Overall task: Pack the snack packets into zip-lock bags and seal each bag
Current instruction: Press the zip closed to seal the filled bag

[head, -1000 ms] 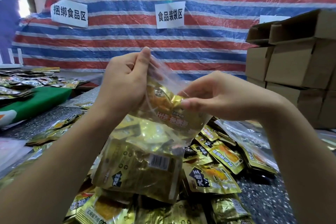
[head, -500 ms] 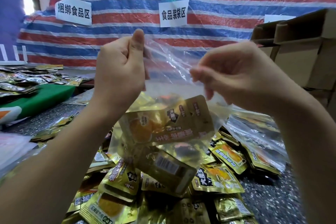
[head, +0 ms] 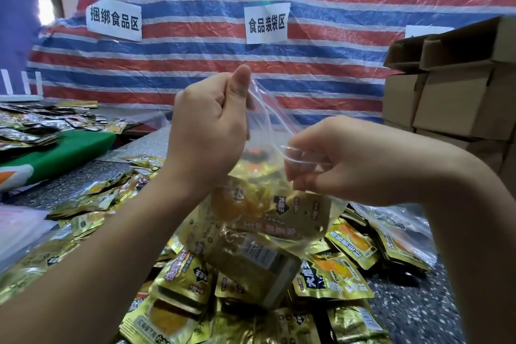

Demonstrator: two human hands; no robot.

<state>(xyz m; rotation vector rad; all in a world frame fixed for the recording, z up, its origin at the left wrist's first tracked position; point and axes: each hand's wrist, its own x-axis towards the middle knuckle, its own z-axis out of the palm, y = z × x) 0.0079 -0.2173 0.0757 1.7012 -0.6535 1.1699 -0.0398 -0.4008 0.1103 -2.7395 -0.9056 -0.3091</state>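
A zip-lock bag of snack packets is held up by its mouth between two hands.

A striped tarpaulin [head: 321, 70] hangs at the far side, with stacked cardboard boxes [head: 458, 98] at the far right. Gold snack packets [head: 332, 276] are heaped on the speckled surface [head: 418, 313] below. The clear zip-lock bag [head: 268, 220], raised above the heap, holds several packets. Its top edge is pinched by the left hand [head: 208, 131], thumb up, and by the curled fingers of the right hand [head: 335, 159].
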